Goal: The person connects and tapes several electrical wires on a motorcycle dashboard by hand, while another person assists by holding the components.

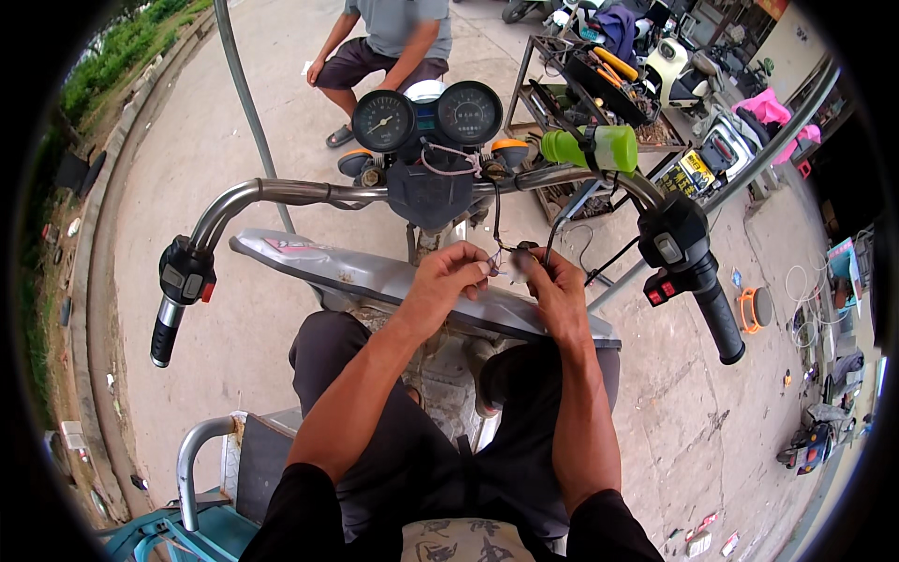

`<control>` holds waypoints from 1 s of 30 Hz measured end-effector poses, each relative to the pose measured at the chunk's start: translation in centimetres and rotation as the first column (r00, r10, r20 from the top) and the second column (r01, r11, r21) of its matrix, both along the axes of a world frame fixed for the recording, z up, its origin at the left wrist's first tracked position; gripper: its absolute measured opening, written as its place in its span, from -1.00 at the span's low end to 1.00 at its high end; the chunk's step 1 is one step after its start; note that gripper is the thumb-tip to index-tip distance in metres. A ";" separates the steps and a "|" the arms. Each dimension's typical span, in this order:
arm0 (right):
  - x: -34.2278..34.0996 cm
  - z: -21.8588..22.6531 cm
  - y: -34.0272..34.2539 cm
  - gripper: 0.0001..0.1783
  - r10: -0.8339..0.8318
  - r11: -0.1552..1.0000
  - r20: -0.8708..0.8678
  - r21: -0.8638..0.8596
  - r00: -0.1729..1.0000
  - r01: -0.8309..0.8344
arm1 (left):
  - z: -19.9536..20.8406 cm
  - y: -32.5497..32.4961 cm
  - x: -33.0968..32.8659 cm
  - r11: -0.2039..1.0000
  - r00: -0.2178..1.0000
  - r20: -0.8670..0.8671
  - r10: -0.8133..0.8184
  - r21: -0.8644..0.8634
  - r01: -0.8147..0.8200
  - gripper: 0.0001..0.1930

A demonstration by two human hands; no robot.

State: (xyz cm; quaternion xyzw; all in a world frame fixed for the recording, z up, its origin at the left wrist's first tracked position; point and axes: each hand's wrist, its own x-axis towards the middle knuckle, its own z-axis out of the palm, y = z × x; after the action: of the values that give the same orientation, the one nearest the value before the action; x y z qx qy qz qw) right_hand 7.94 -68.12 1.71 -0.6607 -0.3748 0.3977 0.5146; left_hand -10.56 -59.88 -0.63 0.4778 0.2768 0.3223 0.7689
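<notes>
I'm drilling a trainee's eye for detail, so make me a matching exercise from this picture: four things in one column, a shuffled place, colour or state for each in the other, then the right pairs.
Things
1. Thin wires
2. Cylinder at the handlebar
3. Round gauges
4. Seated person

Descriptions
A. Grey top
B. Bright green
C. At the fingers of the left hand
D. Side by side, dark-faced

Right pairs
1-C; 2-B; 3-D; 4-A
</notes>
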 end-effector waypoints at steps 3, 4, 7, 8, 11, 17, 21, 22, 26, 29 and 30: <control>-0.6 -0.6 0.0 -0.78 0.021 0.993 0.084 0.117 0.996 -0.031 | 0.1 0.1 -0.1 1.000 1.000 0.005 -0.010 -0.012 0.010 -0.91; -0.8 -0.5 0.0 -0.78 0.023 0.993 0.083 0.118 0.996 -0.032 | 0.1 0.1 -0.1 1.000 1.000 -0.008 -0.018 -0.001 0.018 -0.91; -0.9 0.0 -0.1 -0.76 0.050 0.996 0.212 0.066 0.976 -0.065 | -0.6 0.1 -0.1 0.999 1.000 -0.016 -0.011 0.040 0.012 -0.91; -0.8 -0.4 -0.1 -0.75 0.041 0.996 0.280 0.064 0.959 -0.061 | -0.7 0.1 -0.1 0.999 1.000 -0.016 -0.011 0.040 0.012 -0.91; -0.8 -0.9 0.1 -0.72 -0.024 0.997 0.440 0.071 0.898 -0.008 | -0.8 0.0 0.0 0.998 1.000 -0.009 -0.023 0.054 0.024 -0.92; -0.9 -0.4 0.0 -0.70 -0.084 0.996 0.468 0.047 0.880 0.070 | -0.3 -0.1 0.4 0.999 0.996 -0.087 -0.001 0.041 0.004 -0.90; -1.3 0.2 -0.4 -0.73 -0.104 0.994 0.535 0.073 0.838 0.077 | -0.1 -0.5 0.3 0.998 0.995 -0.099 0.002 0.067 0.004 -0.87; -1.4 0.2 -0.7 -0.73 -0.105 0.994 0.537 0.073 0.837 0.078 | -0.1 -0.8 0.3 0.994 0.992 -0.123 0.001 0.107 0.013 -0.86; -1.7 1.2 -2.4 -0.66 -0.131 0.987 0.521 0.146 0.844 0.063 | 0.3 -2.3 0.9 0.980 0.976 -0.216 0.023 0.199 0.021 -0.84; -2.6 3.3 -4.0 -0.60 -0.214 0.966 0.586 0.246 0.782 0.081 | 1.0 -3.4 0.9 0.971 0.961 -0.249 0.118 0.233 -0.059 -0.81; -2.7 4.2 -4.8 -0.58 -0.269 0.949 0.652 0.306 0.709 0.079 | 1.5 -3.9 1.1 0.963 0.952 -0.264 0.157 0.253 -0.088 -0.81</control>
State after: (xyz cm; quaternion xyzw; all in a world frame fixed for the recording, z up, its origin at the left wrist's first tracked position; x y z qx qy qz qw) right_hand 5.27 -72.89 5.93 -0.7210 -0.5217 0.0229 0.4555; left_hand -9.49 -63.82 0.82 0.5893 0.3721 0.3292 0.6371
